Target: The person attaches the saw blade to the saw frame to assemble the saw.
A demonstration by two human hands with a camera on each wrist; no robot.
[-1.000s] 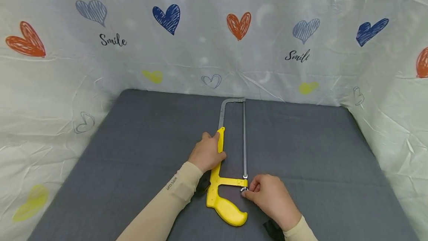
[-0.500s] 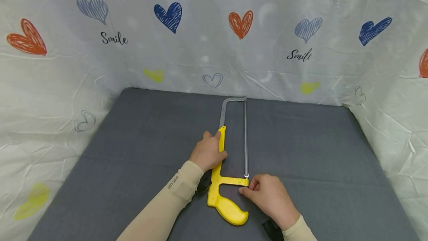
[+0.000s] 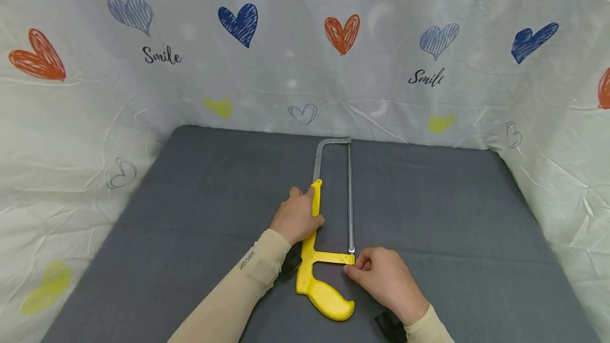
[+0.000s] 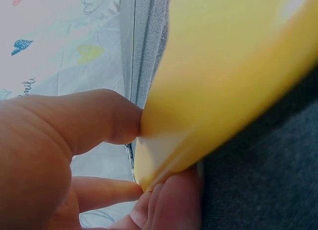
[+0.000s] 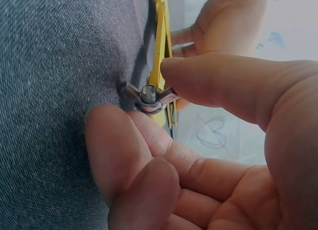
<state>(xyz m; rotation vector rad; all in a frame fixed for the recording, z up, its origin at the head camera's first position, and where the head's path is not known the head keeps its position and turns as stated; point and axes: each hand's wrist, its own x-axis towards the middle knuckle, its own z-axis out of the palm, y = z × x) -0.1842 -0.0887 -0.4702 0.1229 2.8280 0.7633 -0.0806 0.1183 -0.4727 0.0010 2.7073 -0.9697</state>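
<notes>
A hacksaw [image 3: 329,300] with a yellow handle and a grey metal bow lies on the grey cloth, its blade side [image 3: 350,200] towards the right. My left hand [image 3: 296,216] grips the yellow spine of the frame; in the left wrist view thumb and fingers press on both sides of the yellow part [image 4: 213,76]. At the near end of the blade my right hand [image 3: 388,279] pinches a metal wing nut [image 5: 149,102]. Its thumb [image 5: 208,81] touches one wing, and the index finger lies close below the nut. In the head view the fingers hide the nut.
The grey cloth-covered table [image 3: 452,216] extends on both sides of the saw. White sheeting [image 3: 290,68] printed with hearts hangs behind and along both sides. A black strap [image 3: 391,327] is at the right wrist.
My right thumb has moved left across the wing nut, then part of the way back; the nut has gone out of sight in the head view. The left hand keeps its grip.
</notes>
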